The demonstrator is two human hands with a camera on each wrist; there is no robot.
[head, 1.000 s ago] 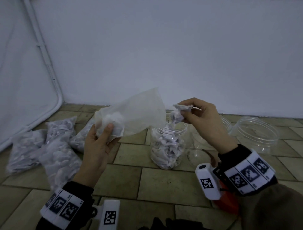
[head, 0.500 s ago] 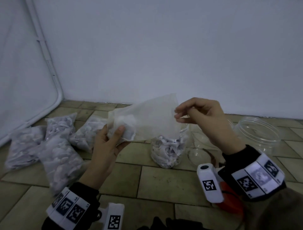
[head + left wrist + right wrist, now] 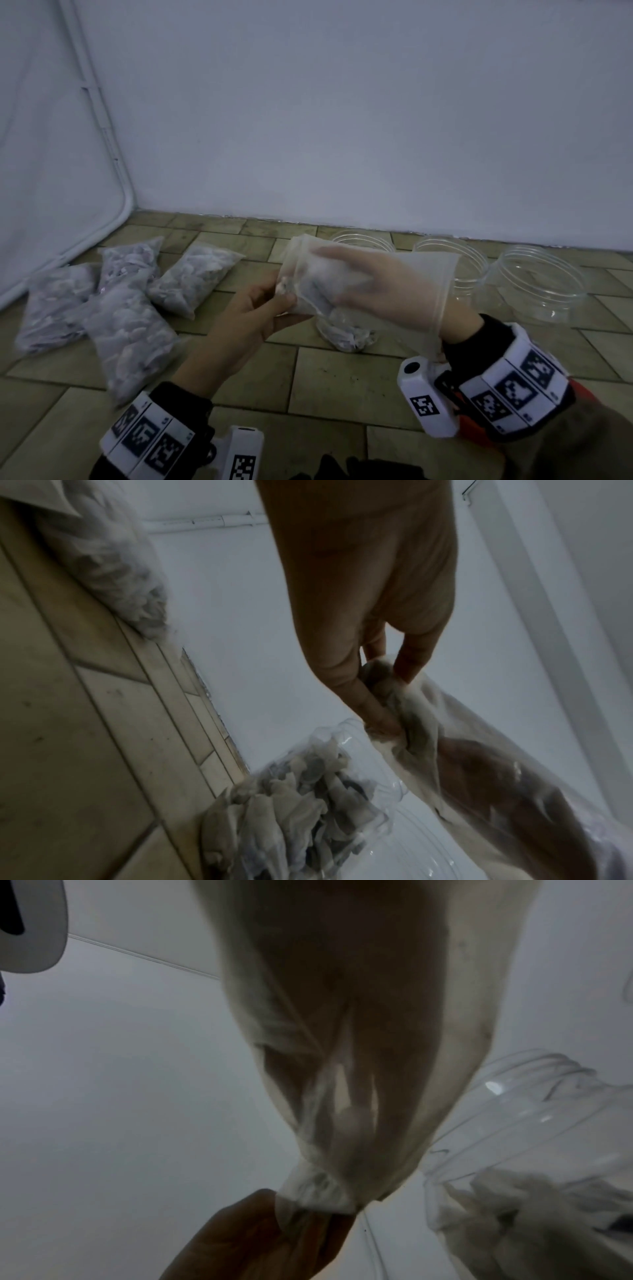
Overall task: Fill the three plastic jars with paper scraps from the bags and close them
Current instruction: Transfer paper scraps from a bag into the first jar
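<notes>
Reaching deep into a translucent plastic bag (image 3: 404, 274), the right hand (image 3: 363, 284) is seen through the film with its fingers extended toward the closed end; whether any paper scraps (image 3: 315, 291) are gripped by them cannot be told. The bag's bottom corner is pinched between thumb and fingers of the left hand (image 3: 253, 315). The bag is held in the air directly above a partly filled plastic jar (image 3: 346, 334), which stands on the tiled floor (image 3: 342, 387) below the right hand.

The bag's long axis lies roughly level, running from the left hand's pinch to the right wrist, where the open mouth points. The mouth is therefore not aimed at the jar.

Risks noted, as judgements:
- Scraps drawn out by the right hand may be spilled onto the floor, since the mouth lies beside the jar's opening rather than over it.
- The pinch on the corner is small; a firm pull from inside may strip the film from the left hand's grasp.
- The jar may be tipped by the bag or forearm, being light and only partly loaded.

Two empty jars (image 3: 452, 263) stand beyond the right hand, uncapped, and a shallower clear vessel (image 3: 544, 284) is set further to its outer side. Four full bags (image 3: 126, 329) lie beyond the left hand's outer side.
</notes>
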